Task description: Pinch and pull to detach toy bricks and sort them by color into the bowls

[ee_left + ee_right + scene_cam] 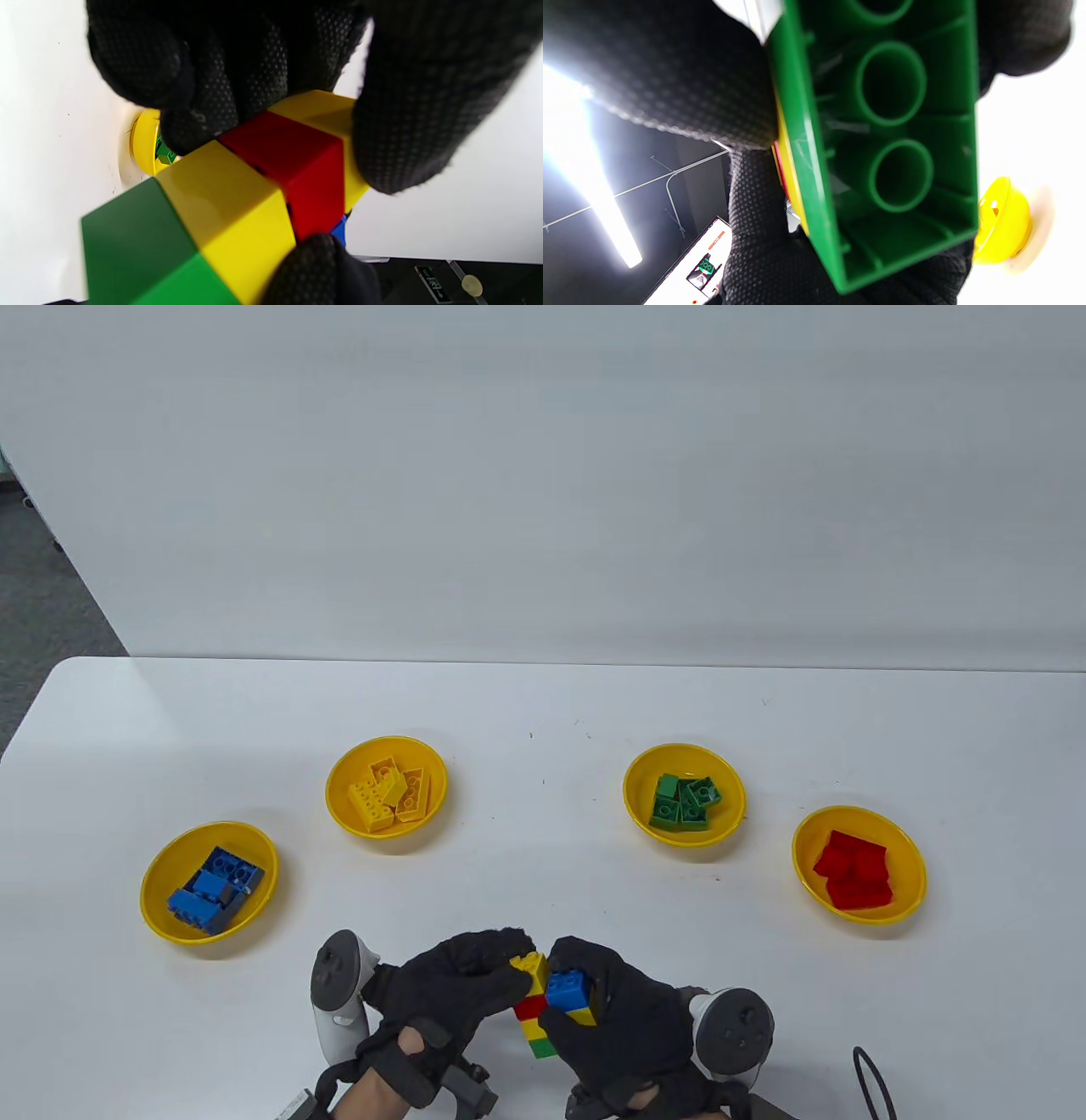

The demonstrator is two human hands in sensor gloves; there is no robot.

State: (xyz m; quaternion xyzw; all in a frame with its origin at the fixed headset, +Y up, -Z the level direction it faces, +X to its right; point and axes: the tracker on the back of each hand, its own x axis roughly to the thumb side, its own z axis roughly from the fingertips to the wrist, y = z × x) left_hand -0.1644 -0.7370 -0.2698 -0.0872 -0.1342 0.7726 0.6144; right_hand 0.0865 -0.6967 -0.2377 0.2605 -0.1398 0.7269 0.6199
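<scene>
brick stack [550, 999] | gripped by left hand [462, 976] and right hand [624, 1018] fingers | lower bricks partly hidden by gloves

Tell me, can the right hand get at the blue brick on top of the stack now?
Probably yes: the right hand already curls around the blue brick, and nothing covers its studs, though the left hand grips the stack close beside.

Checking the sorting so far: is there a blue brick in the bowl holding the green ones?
No, in the table view the green-brick bowl holds only green bricks.
</scene>
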